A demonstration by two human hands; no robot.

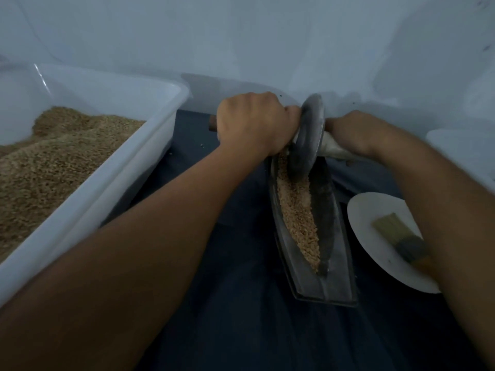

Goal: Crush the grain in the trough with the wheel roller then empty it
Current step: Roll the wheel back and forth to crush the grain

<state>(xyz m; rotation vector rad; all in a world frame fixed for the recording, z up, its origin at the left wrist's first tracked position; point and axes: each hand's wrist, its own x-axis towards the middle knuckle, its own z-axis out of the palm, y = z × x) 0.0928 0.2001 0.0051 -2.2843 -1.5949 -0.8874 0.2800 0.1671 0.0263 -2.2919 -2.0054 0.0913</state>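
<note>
On the far left a white tub [150,156] sits on the dark bench [227,317], heaped with loose grain. Next comes the left hand [251,124], fist wrapped round the wooden axle handle [213,123] whose end pokes out past the knuckles. The wheel roller [308,135] stands upright at the far end of the metal trough [329,279], its rim down in the grain [297,210], which lies along the channel from there toward the near tip. The right hand [348,129] grips the other handle, fingers hidden behind the wrist. To crush well, I would say both hands should press evenly, keep the disc vertical and roll it the whole channel length so nothing spills. A white plate [369,210] with a brush [399,234] lies rightmost.
</note>
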